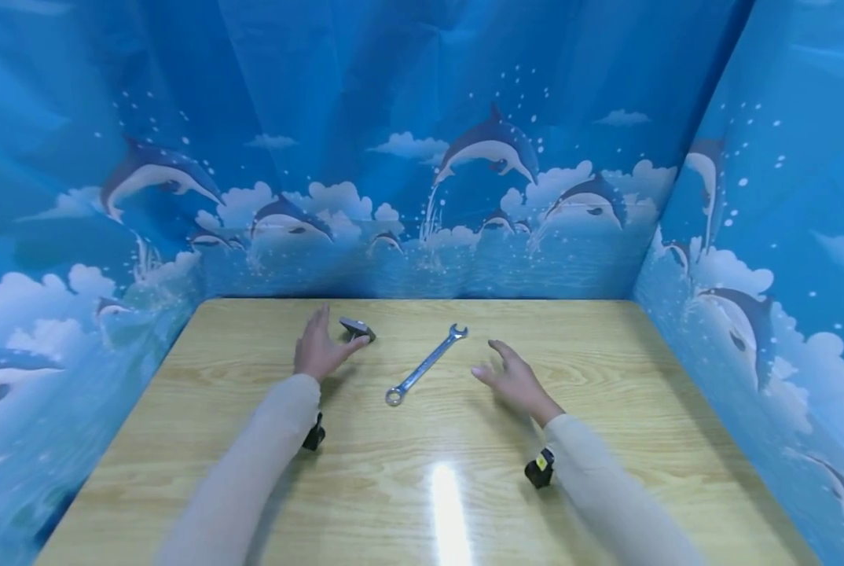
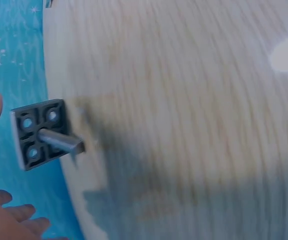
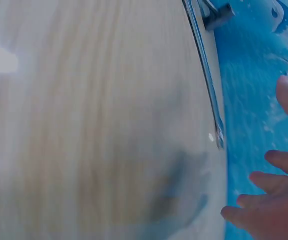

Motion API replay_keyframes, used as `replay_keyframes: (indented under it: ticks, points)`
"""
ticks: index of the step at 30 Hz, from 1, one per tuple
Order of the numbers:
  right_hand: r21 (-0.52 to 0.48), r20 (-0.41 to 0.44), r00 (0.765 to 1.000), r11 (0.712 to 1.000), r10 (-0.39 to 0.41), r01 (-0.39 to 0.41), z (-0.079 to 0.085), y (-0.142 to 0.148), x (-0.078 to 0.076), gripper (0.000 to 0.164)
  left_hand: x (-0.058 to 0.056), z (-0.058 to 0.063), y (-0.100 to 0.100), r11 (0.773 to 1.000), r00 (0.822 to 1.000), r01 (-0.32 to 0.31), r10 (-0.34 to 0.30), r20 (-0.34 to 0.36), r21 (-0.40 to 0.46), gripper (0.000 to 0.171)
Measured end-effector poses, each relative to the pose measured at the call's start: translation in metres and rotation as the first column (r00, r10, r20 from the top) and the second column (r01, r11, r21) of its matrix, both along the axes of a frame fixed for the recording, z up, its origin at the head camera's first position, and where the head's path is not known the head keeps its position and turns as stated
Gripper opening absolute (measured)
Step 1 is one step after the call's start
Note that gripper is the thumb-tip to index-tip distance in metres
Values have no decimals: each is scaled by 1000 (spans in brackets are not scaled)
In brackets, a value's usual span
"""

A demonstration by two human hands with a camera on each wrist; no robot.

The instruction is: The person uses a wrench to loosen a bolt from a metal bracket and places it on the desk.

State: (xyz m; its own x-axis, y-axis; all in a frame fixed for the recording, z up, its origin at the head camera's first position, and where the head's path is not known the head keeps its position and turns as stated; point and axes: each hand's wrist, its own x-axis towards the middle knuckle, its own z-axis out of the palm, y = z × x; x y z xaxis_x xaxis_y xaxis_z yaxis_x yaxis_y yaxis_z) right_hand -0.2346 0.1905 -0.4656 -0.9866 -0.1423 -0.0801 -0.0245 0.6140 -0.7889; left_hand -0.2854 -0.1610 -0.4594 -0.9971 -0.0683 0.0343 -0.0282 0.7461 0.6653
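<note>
Diagonal wrench (image 1: pixel 427 365), forked end (image 1: pixel 454 334) away rightward, left hand (image 1: pixel 318 347), right hand (image 1: pixel 515 384), each grip wide

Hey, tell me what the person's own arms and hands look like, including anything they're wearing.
The left hand and right hand are ungloved. The left sleeve and right sleeve are long, pale and plain. Beneath each wrist sits a small, black, boxy device, left and right; the right one bears a yellow mark.

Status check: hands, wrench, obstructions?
Left hand open beside square-plated metal post, contact unclear. Right hand open, empty. Combination wrench lying on table between hands. Nothing visibly blocking wrench.
</note>
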Motion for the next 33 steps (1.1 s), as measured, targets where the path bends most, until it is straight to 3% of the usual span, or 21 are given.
replay_keyframes:
  ticks: [5, 10, 13, 19, 25, 33]
  points:
    - [-176, 64, 995, 981, -72, 82, -15, -31, 4, 76, -8, -12, 8, 988, 997, -63, 57, 45, 138, 108]
    - [-388, 135, 981, 904, -138, 180, -21, -60, 6, 80, -13, -18, 19, 977, 995, -100, 95, 34, 190, 105]
    - [-436, 169, 969, 868, -180, 237, -20, -75, 6, 75, -16, -21, 25, 969, 991, -130, 124, 43, 212, 103]
    - [-447, 166, 935, 822, -312, 353, -22, -100, 0, 65, -21, -23, 31, 940, 981, -195, 180, 77, 282, 97]
    - [-418, 216, 869, 762, -445, 494, -22, -118, -9, 63, -22, -23, 34, 920, 967, -252, 226, 120, 300, 92]
    - [-271, 149, 833, 788, -533, 553, -22, -130, -21, 55, -27, -26, 38, 925, 965, -259, 240, 103, 278, 86]
